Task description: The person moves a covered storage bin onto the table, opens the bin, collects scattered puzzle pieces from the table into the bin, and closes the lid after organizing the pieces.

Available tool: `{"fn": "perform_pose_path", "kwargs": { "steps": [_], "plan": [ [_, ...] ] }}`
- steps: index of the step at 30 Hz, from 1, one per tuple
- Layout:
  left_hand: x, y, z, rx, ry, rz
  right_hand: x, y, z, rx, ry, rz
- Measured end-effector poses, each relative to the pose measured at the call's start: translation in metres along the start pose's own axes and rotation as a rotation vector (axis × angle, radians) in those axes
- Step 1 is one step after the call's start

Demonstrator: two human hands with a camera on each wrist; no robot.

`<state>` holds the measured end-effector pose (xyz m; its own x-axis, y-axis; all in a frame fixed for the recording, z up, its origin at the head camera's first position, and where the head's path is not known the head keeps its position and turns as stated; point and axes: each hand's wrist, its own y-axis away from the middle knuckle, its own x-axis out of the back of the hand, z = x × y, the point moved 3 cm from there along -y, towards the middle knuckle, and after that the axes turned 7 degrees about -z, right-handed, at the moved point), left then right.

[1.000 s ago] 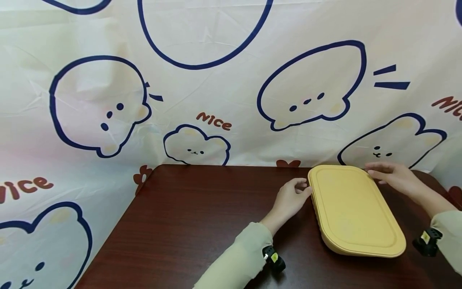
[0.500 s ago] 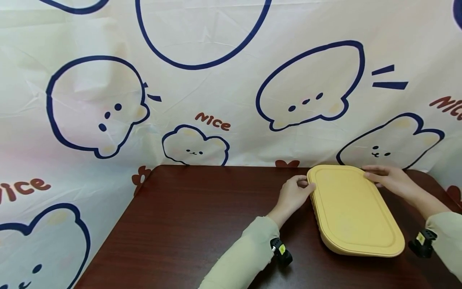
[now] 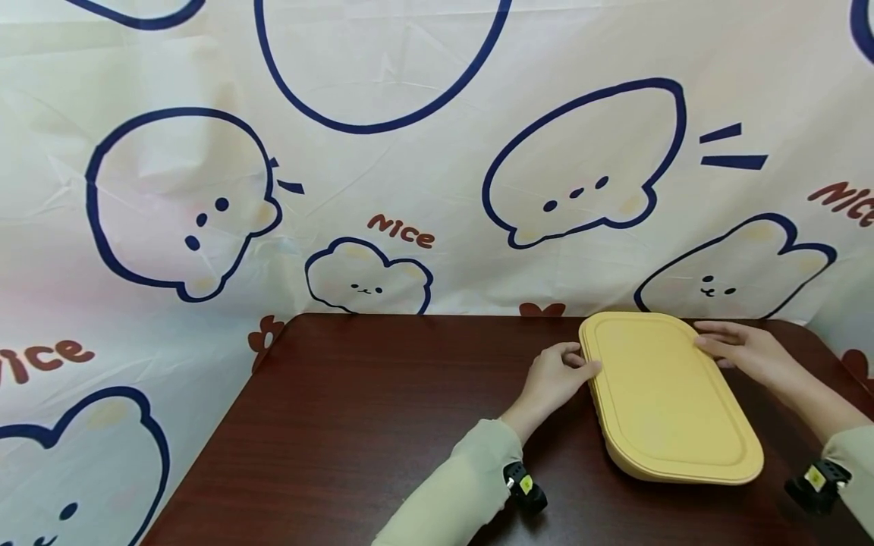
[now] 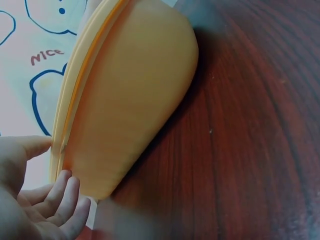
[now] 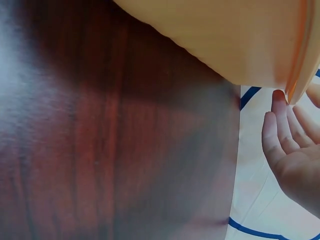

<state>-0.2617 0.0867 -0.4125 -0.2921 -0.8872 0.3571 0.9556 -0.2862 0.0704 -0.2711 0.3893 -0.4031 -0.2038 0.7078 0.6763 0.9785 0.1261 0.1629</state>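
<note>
A yellow rectangular box [image 4: 125, 100] with rounded corners stands on the right part of the table, its flat yellow lid [image 3: 669, 394] seated on top. My left hand [image 3: 554, 377] pinches the lid's rim at the left side near the far end, thumb above and fingers below, as the left wrist view shows. At the far right corner, my right hand [image 3: 754, 350] has its thumb and fingertips on either side of the rim; the fingers [image 5: 281, 112] are fairly straight. The inside of the box is hidden by the lid.
The dark brown wooden table [image 3: 382, 425] extends left of the box. Behind its far edge hangs a pale cloth [image 3: 382, 174] printed with blue cartoon outlines. A black wrist camera [image 3: 524, 489] sits on the left sleeve, another camera [image 3: 817, 485] on the right.
The left hand has moved slightly right, and its thumb now lies over the lid's edge. The right hand moved in to the rim, then shifted slightly down and right. The box stays in place.
</note>
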Motion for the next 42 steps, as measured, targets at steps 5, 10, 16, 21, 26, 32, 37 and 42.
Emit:
{"fn": "perform_pose_path", "kwargs": {
  "steps": [5, 10, 16, 21, 26, 32, 37, 42],
  "plan": [
    [0.000, 0.006, -0.001, 0.004, 0.008, -0.028, -0.002, 0.010, 0.001, -0.008, -0.025, 0.012],
    [-0.001, 0.014, -0.001, 0.010, 0.009, -0.058, -0.005, 0.020, 0.001, -0.027, -0.024, 0.015],
    [-0.003, 0.021, 0.001, 0.014, 0.011, -0.075, -0.010, 0.026, 0.005, -0.063, -0.066, 0.011],
    [-0.003, 0.021, 0.000, 0.002, 0.010, -0.062, -0.011, 0.026, 0.006, -0.073, -0.070, 0.003],
    [-0.003, 0.021, -0.001, 0.002, 0.029, -0.048, -0.011, 0.024, 0.006, -0.073, -0.047, 0.009],
    [-0.003, 0.021, -0.003, -0.012, 0.015, -0.047, -0.013, 0.021, 0.006, -0.072, -0.046, -0.001],
    [-0.004, 0.021, -0.006, -0.003, 0.033, -0.053, -0.015, 0.021, 0.006, -0.090, -0.041, -0.008],
    [-0.004, 0.020, -0.006, 0.002, 0.055, -0.069, -0.015, 0.021, 0.006, -0.091, -0.044, -0.009]
  ]
}}
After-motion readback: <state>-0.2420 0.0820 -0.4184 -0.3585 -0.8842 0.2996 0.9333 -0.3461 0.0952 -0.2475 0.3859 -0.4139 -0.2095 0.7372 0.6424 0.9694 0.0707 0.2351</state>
